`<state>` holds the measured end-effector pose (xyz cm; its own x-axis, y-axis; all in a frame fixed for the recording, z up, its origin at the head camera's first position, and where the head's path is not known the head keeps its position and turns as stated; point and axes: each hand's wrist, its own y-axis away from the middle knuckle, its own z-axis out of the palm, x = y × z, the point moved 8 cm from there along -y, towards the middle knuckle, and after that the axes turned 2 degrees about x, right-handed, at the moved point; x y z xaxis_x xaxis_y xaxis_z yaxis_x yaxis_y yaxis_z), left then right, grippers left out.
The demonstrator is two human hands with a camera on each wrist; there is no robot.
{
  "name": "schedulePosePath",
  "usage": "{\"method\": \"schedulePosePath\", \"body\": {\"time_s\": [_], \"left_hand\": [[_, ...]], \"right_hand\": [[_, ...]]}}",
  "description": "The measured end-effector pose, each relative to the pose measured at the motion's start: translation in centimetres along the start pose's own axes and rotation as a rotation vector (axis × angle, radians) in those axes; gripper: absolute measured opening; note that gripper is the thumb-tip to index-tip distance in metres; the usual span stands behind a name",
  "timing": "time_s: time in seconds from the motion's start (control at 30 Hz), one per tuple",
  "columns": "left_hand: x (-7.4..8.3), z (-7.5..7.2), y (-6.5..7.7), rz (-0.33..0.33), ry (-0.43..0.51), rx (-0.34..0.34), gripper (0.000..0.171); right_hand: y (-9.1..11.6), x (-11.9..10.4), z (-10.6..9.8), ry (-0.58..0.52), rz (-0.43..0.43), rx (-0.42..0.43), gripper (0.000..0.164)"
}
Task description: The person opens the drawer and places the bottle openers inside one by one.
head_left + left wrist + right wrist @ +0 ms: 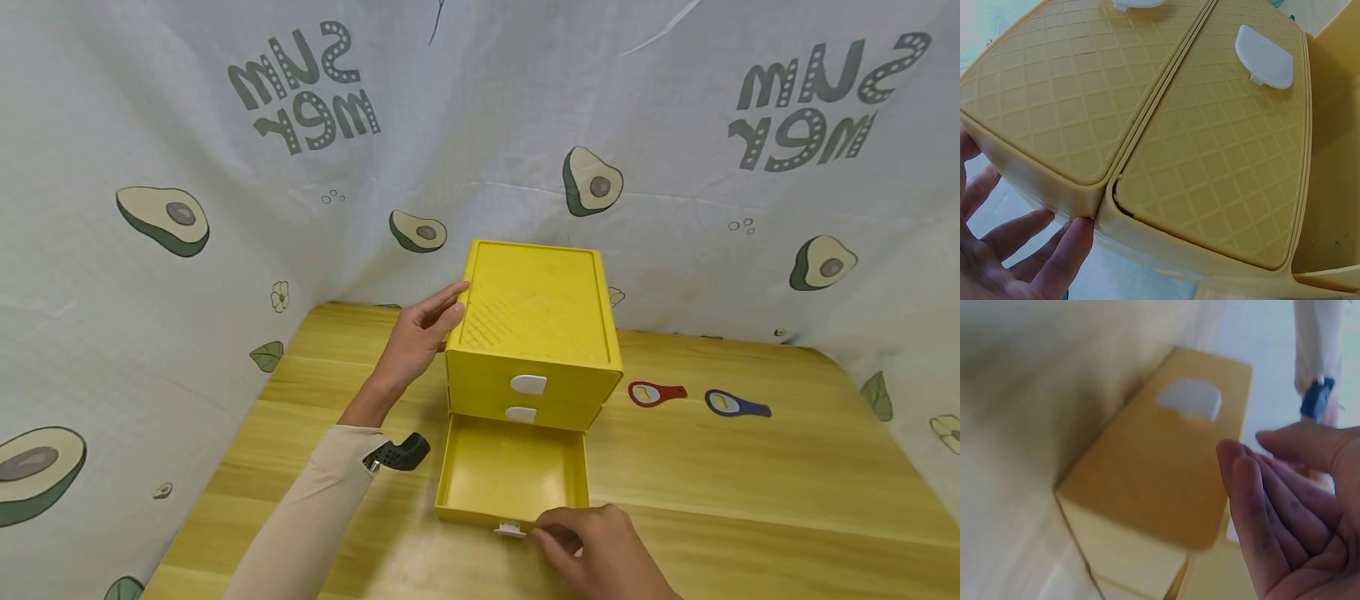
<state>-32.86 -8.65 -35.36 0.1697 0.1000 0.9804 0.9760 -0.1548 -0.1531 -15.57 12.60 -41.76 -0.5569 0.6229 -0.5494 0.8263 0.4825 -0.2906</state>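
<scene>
A yellow three-drawer cabinet [536,304] stands on the wooden table, with its lowest drawer [512,467] pulled far out toward me. My left hand [414,337] rests its fingertips against the cabinet's left side, near the top edge. In the left wrist view, two closed drawer fronts [1210,150] show a raised lattice and white tabs. By the right front corner of the pulled-out drawer is my right hand [600,546], fingers loosely bent, beside the white handle [511,530]. Nothing shows between the thumb and fingers of the right hand in its wrist view.
To the right of the cabinet, a red ring-headed piece with a handle [657,393] and a similar blue one [737,404] lie flat on the wooden table [750,483]. A white cloth [487,150] printed with avocados hangs behind and at the sides.
</scene>
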Motion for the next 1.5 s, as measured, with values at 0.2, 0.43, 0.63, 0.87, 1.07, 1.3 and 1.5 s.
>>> {"method": "schedulePosePath", "body": {"time_s": [0.2,0.43,0.63,0.87,1.07,1.3,1.5], "left_hand": [[0.0,0.1,0.0,0.000,0.000,-0.001,0.042],[0.0,0.0,0.0,0.002,-0.005,0.002,0.043],[-0.2,-0.2,0.1,-0.008,0.006,0.004,0.043],[0.0,0.0,0.1,0.026,0.030,-0.016,0.043],[0.0,0.0,0.0,0.026,-0.001,-0.013,0.043],[0.1,0.1,0.0,0.033,0.024,-0.016,0.043],[-0.1,-0.1,-0.1,0.030,0.004,-0.006,0.042]], "right_hand": [[-0.1,1.7,-2.3,-0.092,0.103,0.013,0.005],[-0.5,5.2,-5.6,-0.005,0.312,0.061,0.008],[-1.2,7.8,-7.7,0.090,0.316,0.085,0.014],[-1.7,11.1,-9.4,0.126,0.348,0.069,0.025],[-2.4,13.4,-11.1,0.155,0.280,0.131,0.023],[-2.8,17.5,-12.1,0.197,0.255,0.147,0.024],[-2.8,20.5,-11.8,0.208,0.291,0.104,0.025]]}}
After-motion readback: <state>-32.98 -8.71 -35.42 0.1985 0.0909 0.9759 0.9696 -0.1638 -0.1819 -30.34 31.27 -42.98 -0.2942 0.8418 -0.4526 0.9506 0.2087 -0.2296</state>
